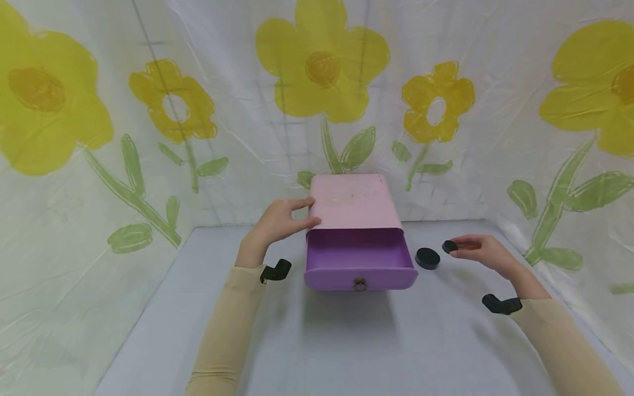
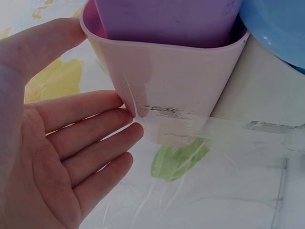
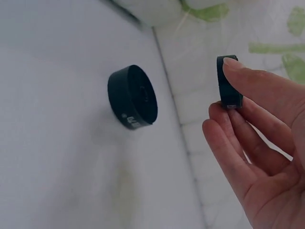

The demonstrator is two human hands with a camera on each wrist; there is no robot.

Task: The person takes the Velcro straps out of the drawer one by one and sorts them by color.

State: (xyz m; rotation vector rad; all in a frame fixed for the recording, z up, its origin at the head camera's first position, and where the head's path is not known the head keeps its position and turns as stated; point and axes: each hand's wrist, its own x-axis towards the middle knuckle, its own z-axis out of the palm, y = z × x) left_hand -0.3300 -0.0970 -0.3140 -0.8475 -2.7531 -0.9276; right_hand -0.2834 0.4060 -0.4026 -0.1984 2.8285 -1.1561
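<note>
A pink box (image 1: pixel 354 201) stands near the back of the table with its purple drawer (image 1: pixel 360 278) pulled out toward me; a small ring pull is on the drawer's front. My left hand (image 1: pixel 277 223) touches the box's left side, thumb by the front edge. In the left wrist view its fingers (image 2: pixel 97 121) are extended, tips against the pink wall. To the right of the drawer, my right hand (image 1: pixel 482 253) pinches a small black disc (image 3: pixel 230 82) between thumb and fingers, raised over the table. A larger black round piece (image 1: pixel 428 258) with pale lettering lies between that hand and the drawer.
A blue rounded object (image 2: pixel 281 28) appears at the corner of the left wrist view, beyond the drawer. Behind and beside the pale table (image 1: pixel 346 352) hangs a translucent sheet (image 1: pixel 238 181) printed with yellow flowers.
</note>
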